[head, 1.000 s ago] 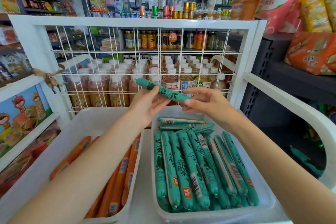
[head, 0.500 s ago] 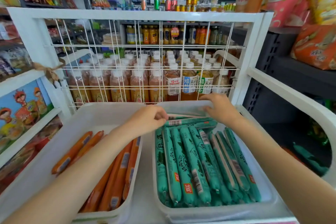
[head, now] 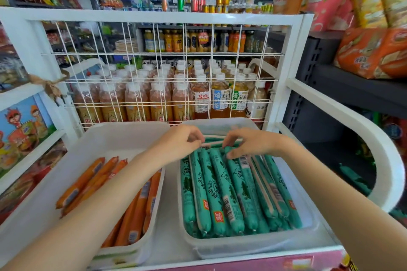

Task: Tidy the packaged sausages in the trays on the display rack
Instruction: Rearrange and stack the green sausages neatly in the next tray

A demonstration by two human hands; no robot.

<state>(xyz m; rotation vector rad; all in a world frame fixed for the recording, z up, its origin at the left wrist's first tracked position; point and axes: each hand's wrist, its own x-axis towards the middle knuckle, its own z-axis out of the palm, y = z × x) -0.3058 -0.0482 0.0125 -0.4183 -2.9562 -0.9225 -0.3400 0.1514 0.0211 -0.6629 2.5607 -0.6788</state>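
Note:
Two white trays stand side by side on the display rack. The left tray [head: 110,147] holds orange sausages [head: 136,215], some loose along its left side. In the right tray [head: 220,121], green sausages [head: 220,187] lie lengthwise in a tight row. At that tray's far end a green sausage [head: 212,141] lies crosswise. My left hand [head: 182,138] pinches its left part and my right hand [head: 253,142] pinches its right part, fingers curled down onto it. My left forearm crosses over the orange tray.
A white wire grid panel [head: 167,72] closes the rack's back, with tea bottles [head: 154,99] right behind it. A curved white side rail [head: 352,116] runs along the right. Orange snack packs [head: 370,53] sit on the dark shelf at the right.
One second ago I held a green sausage up in both hands. It then came down crosswise at the far end of the right tray. Both hands have since moved closer together on it.

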